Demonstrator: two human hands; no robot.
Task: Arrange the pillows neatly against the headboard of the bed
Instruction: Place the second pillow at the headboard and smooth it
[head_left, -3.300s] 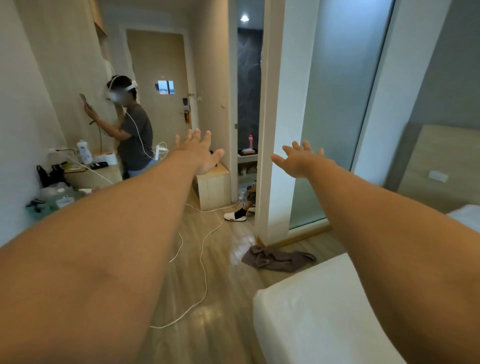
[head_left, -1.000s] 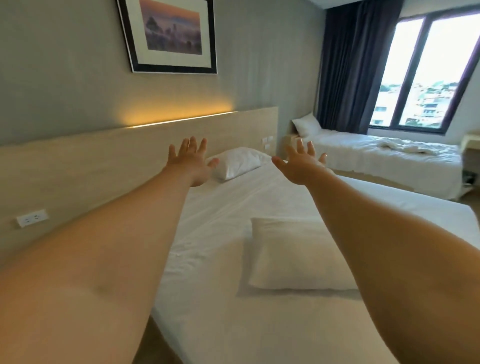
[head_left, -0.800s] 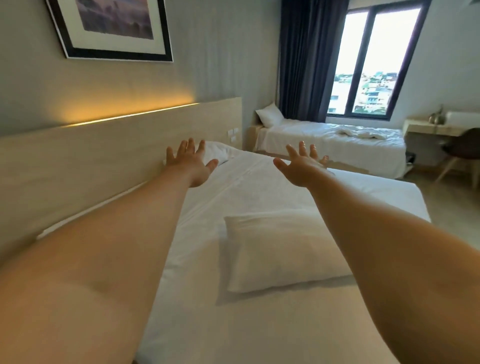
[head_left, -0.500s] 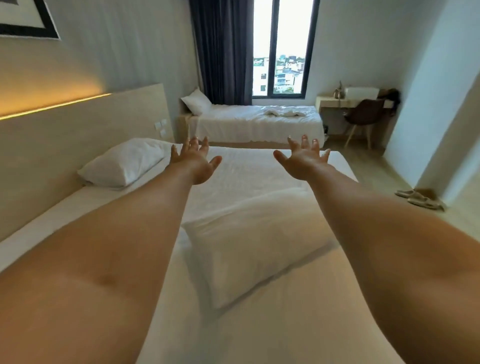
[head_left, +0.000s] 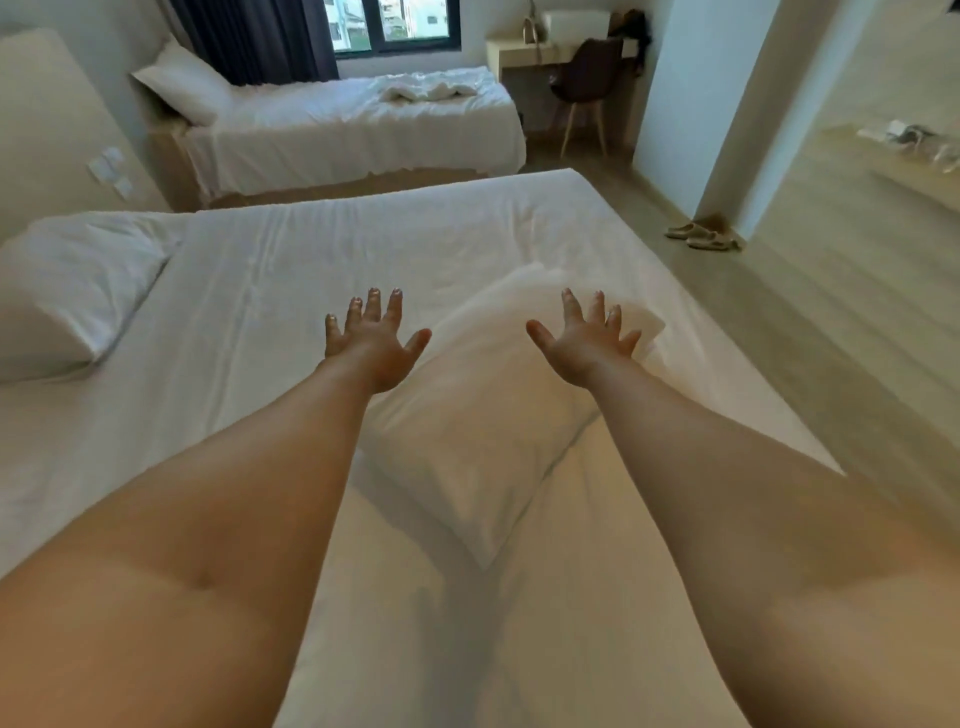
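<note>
A soft, rumpled white pillow (head_left: 488, 415) is seen on the bed (head_left: 260, 291) below the spread, empty fingers of the left hand (head_left: 371, 345) and right hand (head_left: 584, 345).

- Left hand (head_left: 371, 348): bare, no ring or watch visible.
- Right hand (head_left: 584, 345): bare, likewise unadorned.
- Both forearms: uncovered to the frame edge; no sleeve visible.
- Fingers (head_left: 372, 306): short nails.

Left pillow (head_left: 72, 296) and headboard (head_left: 47, 124) run past the frame's edge.
</note>
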